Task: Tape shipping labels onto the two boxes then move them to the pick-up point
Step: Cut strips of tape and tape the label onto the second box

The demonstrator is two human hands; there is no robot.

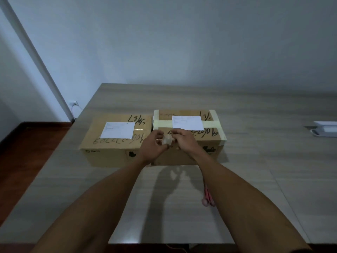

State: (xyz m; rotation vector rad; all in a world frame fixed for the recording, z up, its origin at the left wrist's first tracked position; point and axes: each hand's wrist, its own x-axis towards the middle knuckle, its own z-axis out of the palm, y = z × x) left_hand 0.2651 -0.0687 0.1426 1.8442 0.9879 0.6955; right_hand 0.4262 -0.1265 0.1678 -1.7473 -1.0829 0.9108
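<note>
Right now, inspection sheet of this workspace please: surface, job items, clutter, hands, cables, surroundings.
Surface: wood-grain table, pale.
Job items: left box and right box side by side, a label on the left, a second label on the right; tape roll clear.
Clutter: pink scissors near front edge; white object at right edge, unclear.
Hands: left hand grips the roll; right hand pinches at it.
Cables: white cord at wall socket.
Surroundings: grey wall, dark floor.

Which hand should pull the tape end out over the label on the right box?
Probably the right hand: it is nearer that label on the right box, while the left hand grips the tape roll.
</note>
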